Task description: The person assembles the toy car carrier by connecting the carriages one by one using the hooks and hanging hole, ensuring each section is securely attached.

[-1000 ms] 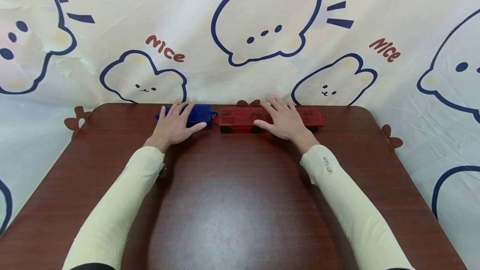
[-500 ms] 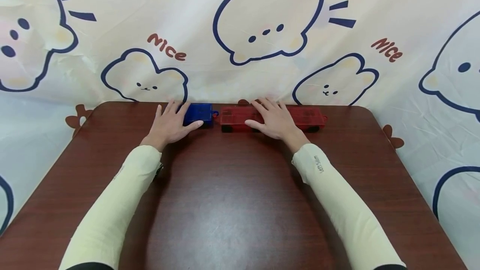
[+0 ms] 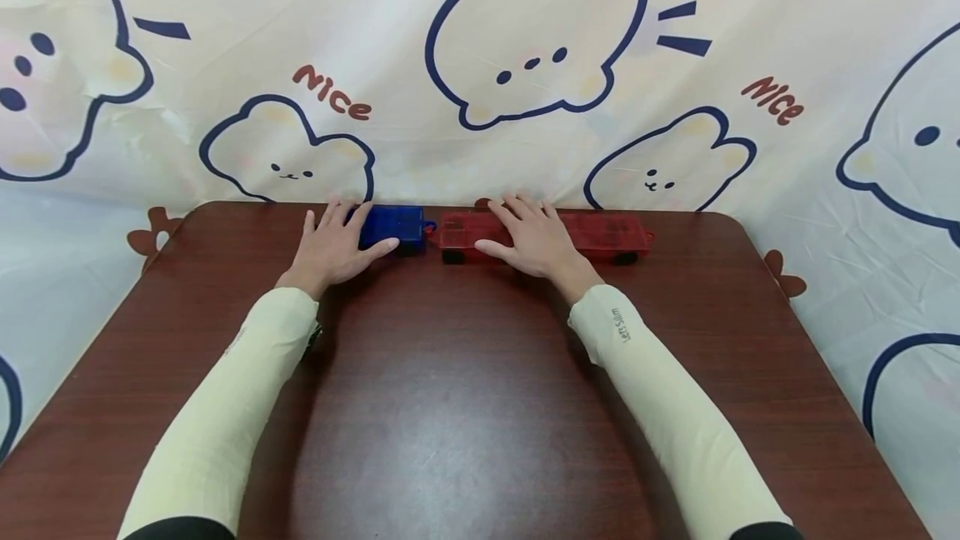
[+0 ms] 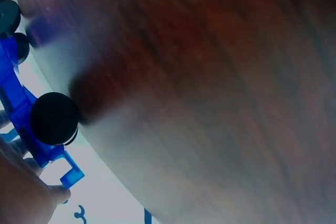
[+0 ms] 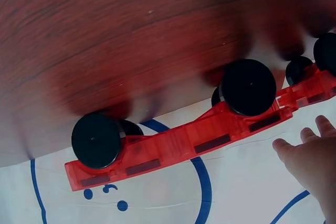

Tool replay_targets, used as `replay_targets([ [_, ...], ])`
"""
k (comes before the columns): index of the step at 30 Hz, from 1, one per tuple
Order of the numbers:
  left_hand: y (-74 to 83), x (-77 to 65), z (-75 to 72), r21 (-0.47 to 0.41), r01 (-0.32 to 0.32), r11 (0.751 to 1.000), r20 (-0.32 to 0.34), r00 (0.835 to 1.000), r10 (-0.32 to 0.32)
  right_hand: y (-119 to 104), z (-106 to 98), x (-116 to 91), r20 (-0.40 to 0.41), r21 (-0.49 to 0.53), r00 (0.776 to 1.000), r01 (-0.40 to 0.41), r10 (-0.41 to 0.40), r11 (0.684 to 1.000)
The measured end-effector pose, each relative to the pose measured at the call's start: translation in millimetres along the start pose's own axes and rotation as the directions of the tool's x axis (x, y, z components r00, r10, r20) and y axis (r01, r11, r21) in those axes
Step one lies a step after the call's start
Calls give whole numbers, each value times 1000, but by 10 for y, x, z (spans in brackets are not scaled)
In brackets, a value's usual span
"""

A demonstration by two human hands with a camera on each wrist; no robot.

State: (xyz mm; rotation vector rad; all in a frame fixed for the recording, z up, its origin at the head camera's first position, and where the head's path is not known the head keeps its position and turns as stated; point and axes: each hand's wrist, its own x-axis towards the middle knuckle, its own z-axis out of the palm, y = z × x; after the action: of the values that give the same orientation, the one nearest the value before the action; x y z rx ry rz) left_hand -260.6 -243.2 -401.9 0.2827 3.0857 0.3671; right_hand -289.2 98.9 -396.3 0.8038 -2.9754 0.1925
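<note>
Wagons [image 3: 607, 233] of red plastic, two of them, stand in one row to the right of the blue wagon [image 3: 401, 225], near the far edge of the brown table [image 3: 450, 407]. Between the blue wagon and its red neighbour the small hooks [image 3: 431, 227] meet, but we cannot tell if they are linked.

Over the left part of the blue wagon we see the left hand [image 3: 328, 250] of the person, with its fingers spread wide and the thumb standing apart; it does not close around anything. Whether these fingers touch the blue wagon, we cannot tell. Under the blue wagon, the left wrist view shows us black wheels [image 4: 54, 118].

To the right of the blue wagon, the right hand [image 3: 532, 242] lies in front of the red row and hides its middle from us. Also this hand is spread and has hold of nothing; in the right wrist view its fingertips appear apart from the red plastic.

From the near side, pale sleeves [image 3: 202, 415] reach toward the blue wagon and its row. Behind the blue wagon we find a light cloth [image 3: 480, 165] with rounded drawn figures and the word "Nice".
</note>
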Motion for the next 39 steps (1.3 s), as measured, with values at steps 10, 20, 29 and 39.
replay_targets([
  [10, -54, 17, 12, 17, -1, 1000, -2, 1000, 1, -51, 58, 41, 27, 14, 1000, -12, 11, 1000],
  [20, -98, 53, 26, 24, -13, 1000, 11, 1000, 13, -72, 105, 98, 43, 3, 999, -14, 14, 1000],
  [29, -115, 61, 45, 52, -26, 998, 28, 999, 25, -46, 166, 83, 97, -4, 994, -54, 54, 999],
  [39, -167, 69, 72, 64, -35, 997, 24, 999, 34, -38, 212, 119, 105, -40, 993, -44, 48, 998],
])
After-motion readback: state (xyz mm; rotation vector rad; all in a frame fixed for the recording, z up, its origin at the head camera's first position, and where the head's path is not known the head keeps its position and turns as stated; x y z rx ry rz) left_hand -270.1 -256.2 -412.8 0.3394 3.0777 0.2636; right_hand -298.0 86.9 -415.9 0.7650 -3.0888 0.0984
